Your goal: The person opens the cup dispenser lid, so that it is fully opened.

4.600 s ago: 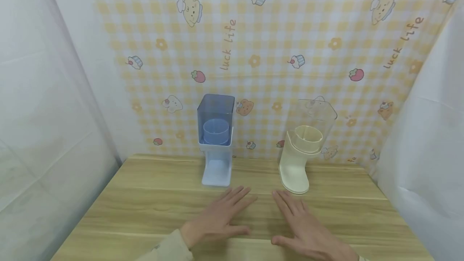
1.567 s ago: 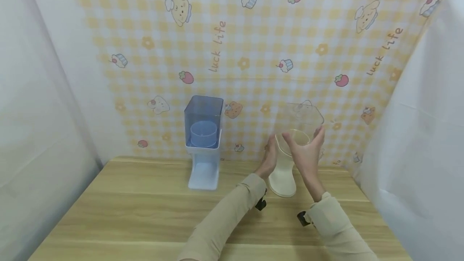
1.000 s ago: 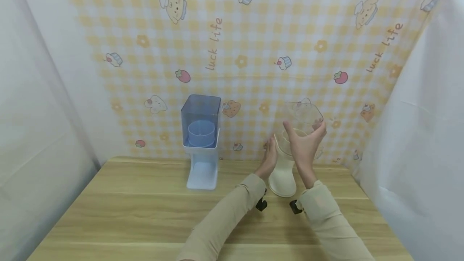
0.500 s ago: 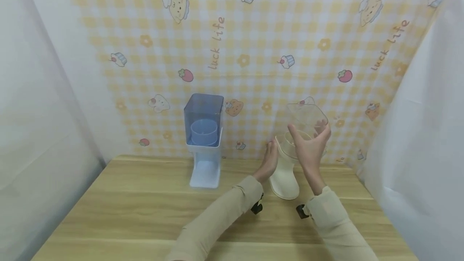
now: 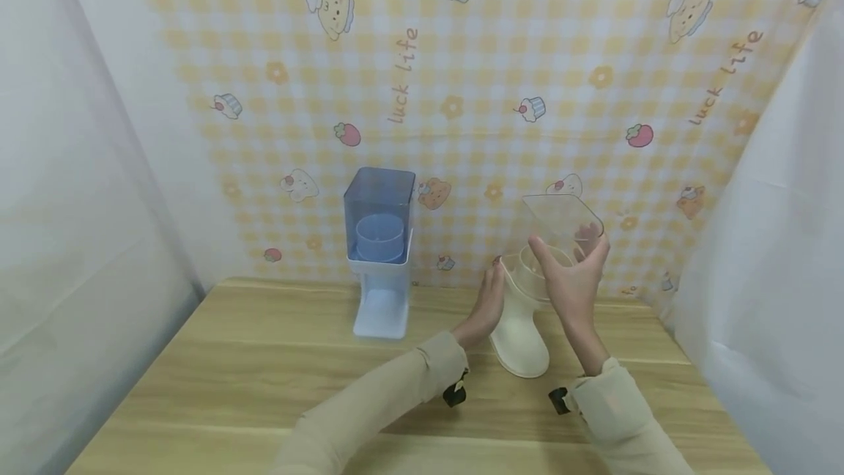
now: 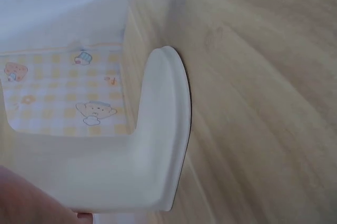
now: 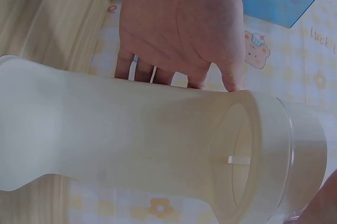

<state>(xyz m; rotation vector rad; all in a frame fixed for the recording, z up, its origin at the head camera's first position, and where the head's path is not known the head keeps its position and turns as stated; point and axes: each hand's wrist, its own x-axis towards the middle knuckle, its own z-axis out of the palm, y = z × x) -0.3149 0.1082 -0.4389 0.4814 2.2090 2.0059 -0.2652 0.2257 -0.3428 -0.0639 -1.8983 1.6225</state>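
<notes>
A cream dispenser [image 5: 517, 336] with a rounded foot and a clear angular top stands on the table, right of centre. Flat against the left side of its stand lies my left hand [image 5: 484, 306], fingers straight; in the right wrist view, the left hand's [image 7: 181, 23] fingertips pass out of sight behind the stand. My right hand [image 5: 574, 284] grips the clear top, thumb in front, fingers seen through the plastic at its right side. The dispenser's foot [image 6: 166, 124] rests on the wood in the left wrist view. Part of the right hand is cut off in its own wrist view.
A blue dispenser [image 5: 382, 277] with a tinted square top stands to the left, near the back edge. The wooden table [image 5: 264, 372] meets a yellow checked cloth [image 5: 455, 57] behind. White cloth hangs at both sides.
Both hands have left the tabletop, where they lay flat, and come to the cream dispenser. Over the last second, the dispenser has slid a little towards me with the hands on it.
</notes>
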